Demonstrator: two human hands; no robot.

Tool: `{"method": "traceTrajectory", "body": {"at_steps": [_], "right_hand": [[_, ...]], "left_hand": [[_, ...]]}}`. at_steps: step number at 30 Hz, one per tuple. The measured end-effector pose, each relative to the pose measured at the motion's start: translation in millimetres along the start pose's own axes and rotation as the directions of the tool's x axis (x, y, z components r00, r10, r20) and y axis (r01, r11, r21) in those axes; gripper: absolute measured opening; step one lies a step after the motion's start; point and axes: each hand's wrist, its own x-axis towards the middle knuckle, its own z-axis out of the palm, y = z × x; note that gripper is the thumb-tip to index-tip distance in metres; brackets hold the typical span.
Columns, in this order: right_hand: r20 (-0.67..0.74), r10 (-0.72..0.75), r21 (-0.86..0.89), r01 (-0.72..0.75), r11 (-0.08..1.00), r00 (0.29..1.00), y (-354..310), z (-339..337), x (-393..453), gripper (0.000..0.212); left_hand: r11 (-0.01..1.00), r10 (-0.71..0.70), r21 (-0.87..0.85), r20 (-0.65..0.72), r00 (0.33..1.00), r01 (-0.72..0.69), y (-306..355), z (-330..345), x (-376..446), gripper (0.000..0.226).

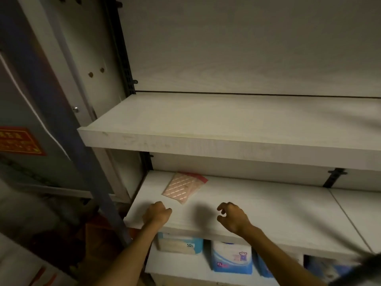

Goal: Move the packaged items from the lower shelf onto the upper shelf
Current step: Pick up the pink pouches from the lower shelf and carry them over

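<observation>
A flat pink packet with a red top strip lies on the lower white shelf, near its left end. The upper white shelf above it holds nothing that I can see. My left hand hovers over the lower shelf's front left, fingers curled shut, just short of the packet. My right hand is to the right of the packet, fingers apart and bent, holding nothing.
Below the lower shelf stand blue-and-white wrapped packs and another pack on a further shelf. A dark blue metal post slants down the left side. A red sign is on the left wall.
</observation>
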Motion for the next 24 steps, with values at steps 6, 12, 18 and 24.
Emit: {"method": "traceTrajectory", "body": {"at_steps": [6,12,18,24], "right_hand": [[0.020,0.143,0.036,-0.144,0.989,0.989,-21.4,31.2,17.9,0.038],[0.076,0.274,0.050,-0.279,0.959,0.959,-28.9,66.2,29.3,0.036],[0.064,0.336,0.025,-0.338,0.941,0.940,-42.5,84.6,44.2,0.037],[-0.049,0.378,0.068,-0.374,0.925,0.925,-78.0,92.9,77.7,0.033]], "left_hand": [[1.000,-0.001,-0.013,-0.069,0.998,0.000,2.8,9.9,52.8,0.057],[0.996,0.064,0.058,-0.071,0.995,-0.060,10.0,21.0,103.8,0.085],[0.995,-0.047,-0.087,0.006,0.999,0.047,14.8,25.4,122.5,0.100],[0.663,-0.134,-0.725,0.131,0.982,0.187,-24.3,13.1,119.2,0.070]]}}
